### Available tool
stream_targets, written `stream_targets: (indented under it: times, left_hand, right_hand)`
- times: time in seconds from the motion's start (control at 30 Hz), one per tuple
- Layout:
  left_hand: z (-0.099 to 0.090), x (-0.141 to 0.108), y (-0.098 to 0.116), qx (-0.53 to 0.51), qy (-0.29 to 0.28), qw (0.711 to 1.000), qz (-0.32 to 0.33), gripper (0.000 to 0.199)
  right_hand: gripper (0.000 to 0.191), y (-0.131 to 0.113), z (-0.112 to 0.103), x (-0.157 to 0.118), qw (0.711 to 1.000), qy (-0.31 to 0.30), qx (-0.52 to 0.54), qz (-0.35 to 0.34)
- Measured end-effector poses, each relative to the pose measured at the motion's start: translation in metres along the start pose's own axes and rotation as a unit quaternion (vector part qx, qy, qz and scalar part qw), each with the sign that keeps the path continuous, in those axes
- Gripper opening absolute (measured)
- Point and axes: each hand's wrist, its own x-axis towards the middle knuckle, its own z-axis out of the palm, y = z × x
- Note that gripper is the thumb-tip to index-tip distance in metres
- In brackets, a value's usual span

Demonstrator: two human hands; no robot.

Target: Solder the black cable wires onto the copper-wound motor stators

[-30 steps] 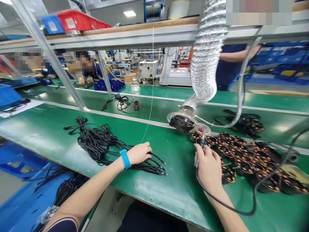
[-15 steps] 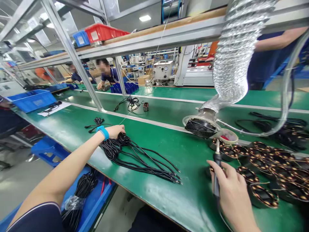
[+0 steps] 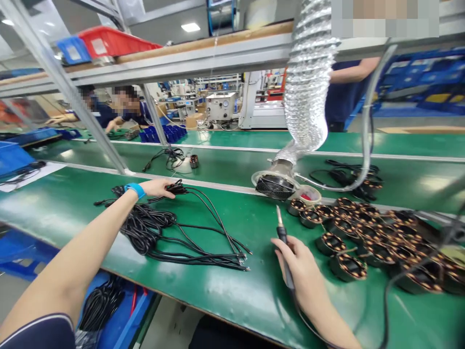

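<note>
My left hand [image 3: 160, 187], with a blue band at the wrist, is closed on part of a bundle of black cables near the metal strip. The rest of the black cables [image 3: 145, 228] lie coiled on the green table [image 3: 218, 295], their bare ends fanned out to the right. My right hand [image 3: 303, 266] grips a soldering iron [image 3: 282, 237] with its tip pointing up and away. Right of that hand stand many round copper-wound coils [image 3: 348, 266], some touching each other.
A round black fan [image 3: 275, 186] on a silver duct [image 3: 308, 82] hangs above the table, beside a small dish [image 3: 308, 195]. A metal post [image 3: 78, 97] rises at the left. Blue bins hold cables below the front edge. Two people sit across the table; another stands behind the duct.
The view has turned right. My left hand has shifted some cables up and away from the coiled pile. The soldering iron has moved left, away from the coils, still in my right hand.
</note>
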Motion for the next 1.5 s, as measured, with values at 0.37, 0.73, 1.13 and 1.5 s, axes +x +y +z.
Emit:
stream_targets:
  times: [0.37, 0.73, 1.13, 1.5]
  left_hand:
    - [0.088, 0.015, 0.164, 0.139, 0.004, 0.96, 0.244, 0.034]
    - [0.137, 0.058, 0.199, 0.007, 0.007, 0.957, 0.29, 0.022]
    - [0.148, 0.072, 0.255, -0.291, 0.036, 0.942, 0.16, 0.043]
    - [0.163, 0.075, 0.27, -0.307, 0.013, 0.941, 0.139, 0.047]
  right_hand:
    - [0.043, -0.009, -0.026, -0.012, 0.993, -0.073, 0.085, 0.027]
    - [0.036, -0.013, -0.021, 0.005, 0.986, -0.053, 0.148, 0.062]
    - [0.039, 0.007, -0.02, 0.012, 0.984, -0.023, 0.15, 0.088]
    - [0.049, 0.024, -0.015, 0.031, 0.973, -0.088, 0.21, 0.025]
